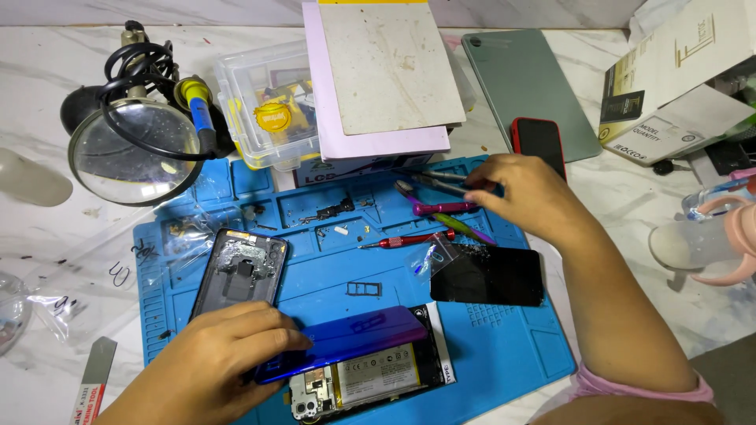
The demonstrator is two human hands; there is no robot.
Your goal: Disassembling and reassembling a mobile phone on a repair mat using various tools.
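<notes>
My left hand (pixel 213 354) rests on the near side of the blue work mat (pixel 504 346), fingers holding a purple-blue phone back cover (pixel 346 340) that lies partly lifted over an opened phone (pixel 362 379) with its battery and board exposed. My right hand (pixel 526 195) reaches to the mat's far side, and its fingertips pinch metal tweezers (pixel 437 182) among the tools there. A purple pry tool (pixel 441 208), a green-tipped tool (pixel 465 229) and a red screwdriver (pixel 402 240) lie close by. A black cracked screen panel (pixel 488 276) lies to the right, and a grey phone frame (pixel 239 271) to the left.
A magnifier lamp (pixel 134 149) and a soldering iron stand at the far left. Behind the mat are a clear parts box (pixel 264 106), stacked boards (pixel 386 71), a green tablet (pixel 528 86) and a red-edged phone (pixel 539 140). Cardboard boxes (pixel 669 79) sit far right. A SIM tray (pixel 364 289) lies mid-mat.
</notes>
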